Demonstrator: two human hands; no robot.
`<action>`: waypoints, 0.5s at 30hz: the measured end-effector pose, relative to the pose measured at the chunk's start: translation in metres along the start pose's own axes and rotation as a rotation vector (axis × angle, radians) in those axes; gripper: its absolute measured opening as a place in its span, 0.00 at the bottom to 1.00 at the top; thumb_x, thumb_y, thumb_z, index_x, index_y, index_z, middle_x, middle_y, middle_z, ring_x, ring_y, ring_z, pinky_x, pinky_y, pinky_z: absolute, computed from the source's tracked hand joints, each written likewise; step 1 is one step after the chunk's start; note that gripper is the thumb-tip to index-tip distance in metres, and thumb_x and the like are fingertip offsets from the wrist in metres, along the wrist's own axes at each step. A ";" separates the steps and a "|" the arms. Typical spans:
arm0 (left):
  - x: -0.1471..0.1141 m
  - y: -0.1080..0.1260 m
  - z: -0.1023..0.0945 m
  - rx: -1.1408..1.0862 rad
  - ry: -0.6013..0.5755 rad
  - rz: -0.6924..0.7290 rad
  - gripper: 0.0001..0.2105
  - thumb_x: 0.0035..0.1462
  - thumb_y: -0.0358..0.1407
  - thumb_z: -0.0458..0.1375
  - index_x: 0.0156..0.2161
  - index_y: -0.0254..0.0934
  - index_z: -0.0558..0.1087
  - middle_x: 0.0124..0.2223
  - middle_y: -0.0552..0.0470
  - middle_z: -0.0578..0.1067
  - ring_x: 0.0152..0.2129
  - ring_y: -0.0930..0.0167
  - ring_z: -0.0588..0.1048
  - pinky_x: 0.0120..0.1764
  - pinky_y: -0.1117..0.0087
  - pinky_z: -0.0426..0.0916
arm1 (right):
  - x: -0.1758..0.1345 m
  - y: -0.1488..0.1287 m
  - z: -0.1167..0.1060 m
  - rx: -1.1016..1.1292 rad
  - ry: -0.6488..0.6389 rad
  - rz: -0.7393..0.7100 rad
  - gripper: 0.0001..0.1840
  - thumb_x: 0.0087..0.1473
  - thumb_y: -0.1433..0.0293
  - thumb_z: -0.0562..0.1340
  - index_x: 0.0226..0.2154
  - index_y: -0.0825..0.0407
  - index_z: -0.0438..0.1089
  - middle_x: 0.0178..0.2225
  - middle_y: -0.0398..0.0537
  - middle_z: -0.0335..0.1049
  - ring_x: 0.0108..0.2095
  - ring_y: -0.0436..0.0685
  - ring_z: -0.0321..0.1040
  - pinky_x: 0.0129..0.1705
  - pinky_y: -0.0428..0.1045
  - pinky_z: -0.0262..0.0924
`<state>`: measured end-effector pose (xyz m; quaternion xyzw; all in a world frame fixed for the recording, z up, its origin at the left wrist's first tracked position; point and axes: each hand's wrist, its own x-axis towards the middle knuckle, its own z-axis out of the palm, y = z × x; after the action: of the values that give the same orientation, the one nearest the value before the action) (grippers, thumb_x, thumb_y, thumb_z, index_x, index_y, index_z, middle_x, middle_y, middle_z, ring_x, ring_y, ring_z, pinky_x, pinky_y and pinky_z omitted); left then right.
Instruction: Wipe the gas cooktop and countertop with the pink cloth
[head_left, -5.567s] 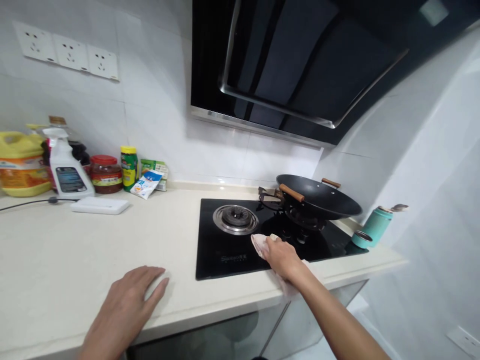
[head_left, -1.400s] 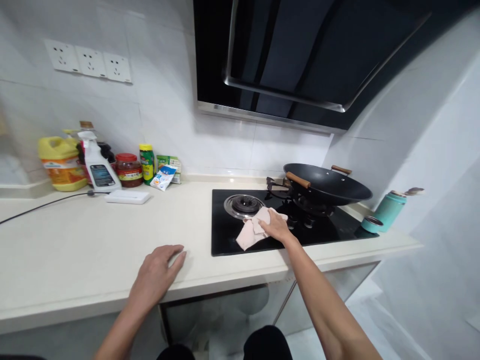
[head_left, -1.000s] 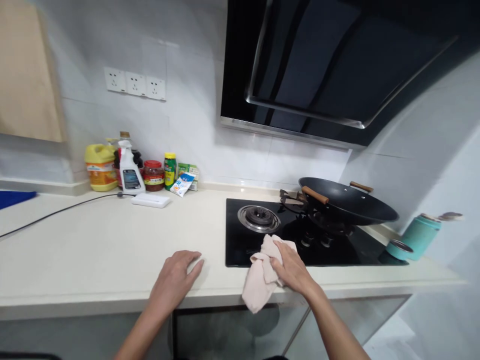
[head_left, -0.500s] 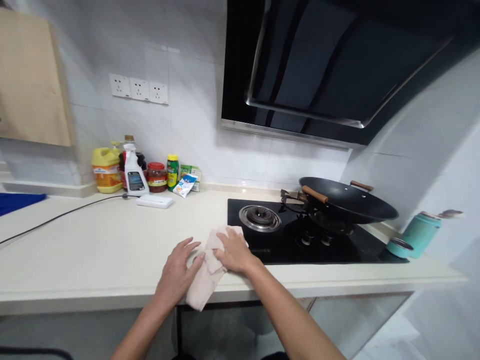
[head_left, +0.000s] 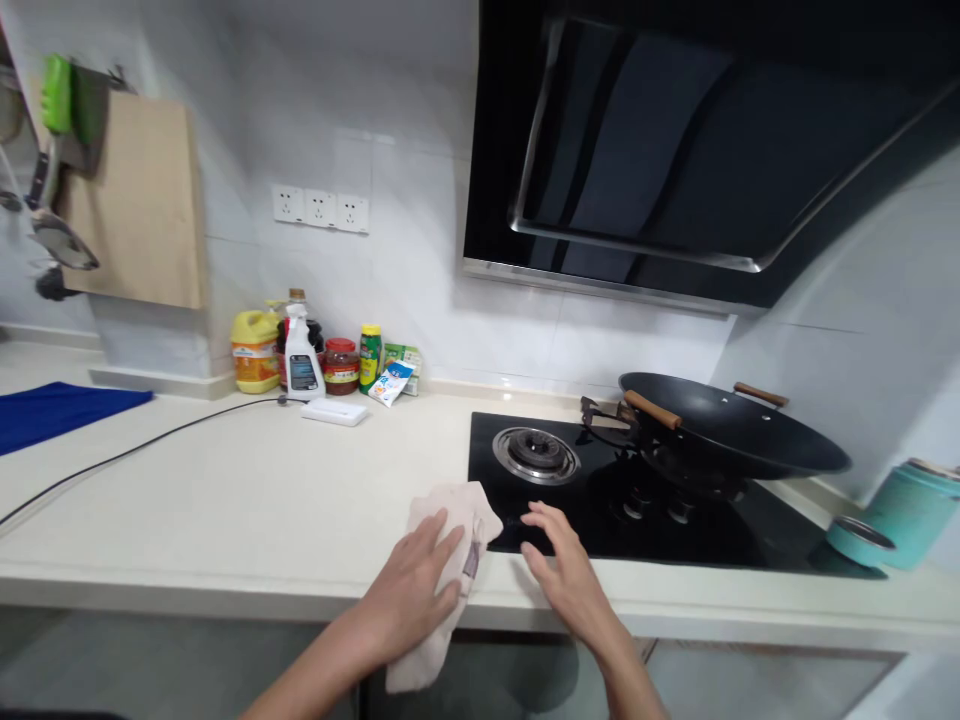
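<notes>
A pale pink cloth [head_left: 450, 565] lies across the counter's front edge, one corner at the black gas hob [head_left: 600, 535] and its lower end hanging over the edge. My left hand [head_left: 416, 580] rests on the cloth with its fingers spread and slightly bent. To the right, my right hand [head_left: 566, 580] is apart from the cloth, fingers open and partly curled, over the front edge of the hob. It holds nothing. Part of the cloth is hidden under my left hand.
A black wok [head_left: 735, 430] sits on the hob's right burner. Beside it stand a teal canister [head_left: 911, 515] and its lid [head_left: 861, 542]. A spray bottle [head_left: 304, 360], jars and a white box [head_left: 334, 411] line the back left, with a black cable [head_left: 150, 440].
My right hand has let go of the cloth and moved right. My left hand has come down onto the cloth, which is shifted and refolded. The view has turned left.
</notes>
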<state>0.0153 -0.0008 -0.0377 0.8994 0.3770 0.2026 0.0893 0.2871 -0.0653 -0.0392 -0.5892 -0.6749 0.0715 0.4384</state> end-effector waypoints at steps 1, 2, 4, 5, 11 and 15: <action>0.008 0.001 0.001 0.005 -0.008 -0.026 0.30 0.65 0.49 0.52 0.70 0.45 0.60 0.73 0.41 0.55 0.69 0.52 0.55 0.65 0.49 0.57 | -0.009 0.011 -0.003 -0.033 0.040 0.030 0.17 0.61 0.60 0.56 0.51 0.43 0.69 0.63 0.53 0.62 0.66 0.64 0.55 0.68 0.65 0.50; 0.017 0.002 0.002 0.010 -0.017 -0.051 0.31 0.65 0.50 0.50 0.70 0.43 0.58 0.73 0.40 0.54 0.69 0.51 0.54 0.65 0.47 0.56 | -0.017 0.021 -0.006 -0.069 0.075 0.051 0.17 0.61 0.60 0.55 0.50 0.42 0.70 0.62 0.53 0.63 0.65 0.65 0.56 0.67 0.66 0.50; 0.039 0.001 0.002 0.019 -0.055 -0.100 0.32 0.67 0.51 0.47 0.71 0.41 0.55 0.73 0.37 0.51 0.69 0.50 0.51 0.65 0.44 0.54 | -0.030 0.036 -0.010 -0.142 0.140 0.063 0.16 0.62 0.60 0.54 0.49 0.41 0.71 0.60 0.53 0.66 0.64 0.67 0.58 0.66 0.68 0.52; 0.051 0.000 0.002 0.025 -0.085 -0.125 0.32 0.67 0.51 0.46 0.72 0.40 0.54 0.74 0.36 0.49 0.70 0.50 0.49 0.65 0.44 0.53 | -0.034 0.041 -0.011 -0.174 0.168 0.056 0.15 0.62 0.60 0.54 0.48 0.41 0.72 0.59 0.53 0.67 0.64 0.67 0.59 0.66 0.69 0.53; 0.132 -0.025 0.005 0.073 -0.168 -0.225 0.35 0.65 0.56 0.48 0.72 0.46 0.51 0.75 0.41 0.45 0.71 0.49 0.42 0.67 0.46 0.46 | -0.037 0.042 0.002 -0.350 0.305 -0.170 0.13 0.65 0.62 0.55 0.44 0.44 0.74 0.51 0.49 0.75 0.53 0.62 0.71 0.54 0.60 0.66; 0.181 -0.046 0.014 0.078 -0.153 -0.255 0.33 0.64 0.58 0.47 0.71 0.54 0.54 0.76 0.48 0.45 0.71 0.49 0.44 0.67 0.48 0.47 | -0.032 0.040 0.018 -0.518 0.384 -0.315 0.09 0.62 0.66 0.59 0.36 0.44 0.76 0.41 0.44 0.79 0.44 0.61 0.76 0.46 0.56 0.66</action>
<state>0.1070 0.1605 -0.0110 0.8597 0.4880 0.1055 0.1076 0.3022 -0.0732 -0.0910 -0.5723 -0.6585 -0.2824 0.3989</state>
